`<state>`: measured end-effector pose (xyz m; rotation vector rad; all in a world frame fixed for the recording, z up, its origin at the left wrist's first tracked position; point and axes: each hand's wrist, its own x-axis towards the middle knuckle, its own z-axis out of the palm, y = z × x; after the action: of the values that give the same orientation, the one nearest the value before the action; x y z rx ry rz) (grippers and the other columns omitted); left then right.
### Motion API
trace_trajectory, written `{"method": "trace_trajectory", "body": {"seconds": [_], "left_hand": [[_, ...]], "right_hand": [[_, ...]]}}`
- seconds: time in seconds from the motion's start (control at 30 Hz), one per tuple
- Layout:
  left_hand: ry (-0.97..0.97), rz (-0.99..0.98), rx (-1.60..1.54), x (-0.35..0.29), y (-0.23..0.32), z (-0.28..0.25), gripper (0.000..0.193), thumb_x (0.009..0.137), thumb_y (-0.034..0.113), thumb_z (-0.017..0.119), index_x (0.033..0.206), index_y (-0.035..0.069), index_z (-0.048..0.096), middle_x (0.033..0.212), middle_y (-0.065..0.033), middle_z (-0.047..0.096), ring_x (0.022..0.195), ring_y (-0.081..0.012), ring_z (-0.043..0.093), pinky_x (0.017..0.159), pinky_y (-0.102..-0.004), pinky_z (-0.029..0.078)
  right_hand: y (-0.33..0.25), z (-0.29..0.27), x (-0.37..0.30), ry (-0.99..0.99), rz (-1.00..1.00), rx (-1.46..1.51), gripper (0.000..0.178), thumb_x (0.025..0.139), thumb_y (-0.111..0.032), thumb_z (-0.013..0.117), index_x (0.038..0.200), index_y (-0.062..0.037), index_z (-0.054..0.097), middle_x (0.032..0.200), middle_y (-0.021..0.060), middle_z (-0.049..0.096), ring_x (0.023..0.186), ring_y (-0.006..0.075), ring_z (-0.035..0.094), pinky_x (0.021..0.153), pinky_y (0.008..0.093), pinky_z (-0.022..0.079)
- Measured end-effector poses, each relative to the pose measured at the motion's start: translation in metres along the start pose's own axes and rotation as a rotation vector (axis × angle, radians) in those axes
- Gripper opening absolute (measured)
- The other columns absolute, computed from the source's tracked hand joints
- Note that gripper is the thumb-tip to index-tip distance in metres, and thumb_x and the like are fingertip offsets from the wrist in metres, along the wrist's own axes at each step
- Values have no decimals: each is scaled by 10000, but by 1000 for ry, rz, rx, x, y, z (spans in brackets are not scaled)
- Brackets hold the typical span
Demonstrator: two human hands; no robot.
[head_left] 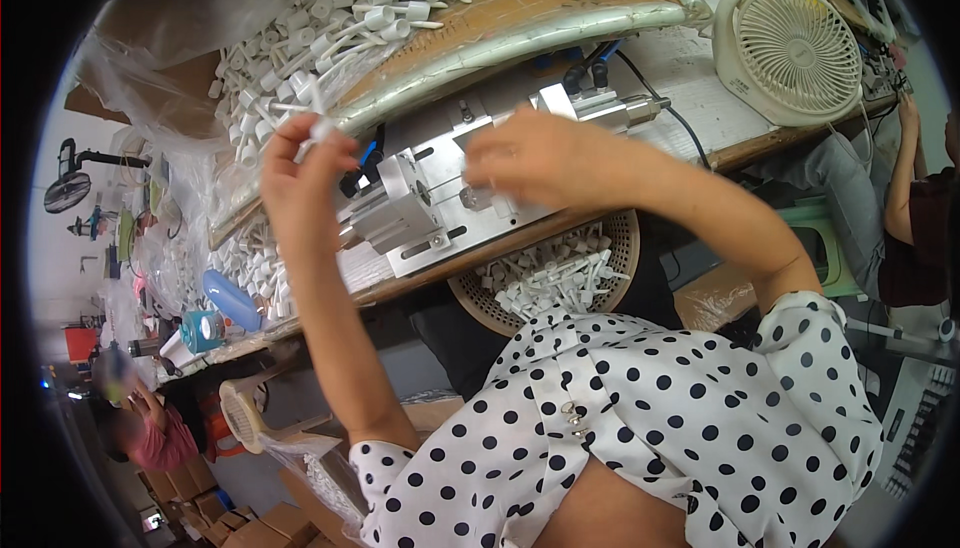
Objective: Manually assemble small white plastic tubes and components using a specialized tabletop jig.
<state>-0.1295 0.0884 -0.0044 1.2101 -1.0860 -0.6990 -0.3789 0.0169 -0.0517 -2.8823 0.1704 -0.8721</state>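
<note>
Pinched in the fingers of my left hand [308, 173] is a white plastic cap with a thin stem [320, 120], raised at the near edge of a heap of similar white stemmed caps [290, 53]. My right hand [540, 158] is over the middle of a silver metal fixture [465, 173] on the bench. Its fingers are curled together and slightly blurred, and what they hold, if anything, is hidden. Just below those fingertips a small clear round piece [474, 198] shows on the fixture; whether they touch it I cannot tell.
A round basket [468, 300] with more stemmed caps sits below the bench edge. On the right of the bench stands a cream fan [790, 53]. A padded rim [520, 38] borders the heap. A blue object [231, 299] lies at left. Other people sit at both sides.
</note>
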Motion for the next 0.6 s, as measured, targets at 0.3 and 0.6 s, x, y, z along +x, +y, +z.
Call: {"method": "trace_trajectory", "body": {"seconds": [0.3, 0.6], "left_hand": [[-186, 355, 626, -109, -48, 87, 283, 726, -27, 641, 993, 1, 551, 1166, -216, 518, 1008, -396, 556, 799, -408, 486], [-310, 352, 750, -100, -39, 95, 288, 744, -42, 602, 1014, -51, 505, 1129, -253, 474, 915, -409, 576, 770, -437, 500]], "right_hand": [[143, -39, 40, -10, 663, -626, 193, 753, -134, 605, 877, 14, 614, 768, 242, 631, 752, 360, 644, 671, 451, 507], [48, -83, 20, 286, 885, 728, 403, 743, -77, 648, 1130, -32, 545, 1026, 58, 583, 899, 197, 588, 807, 320, 466]]}}
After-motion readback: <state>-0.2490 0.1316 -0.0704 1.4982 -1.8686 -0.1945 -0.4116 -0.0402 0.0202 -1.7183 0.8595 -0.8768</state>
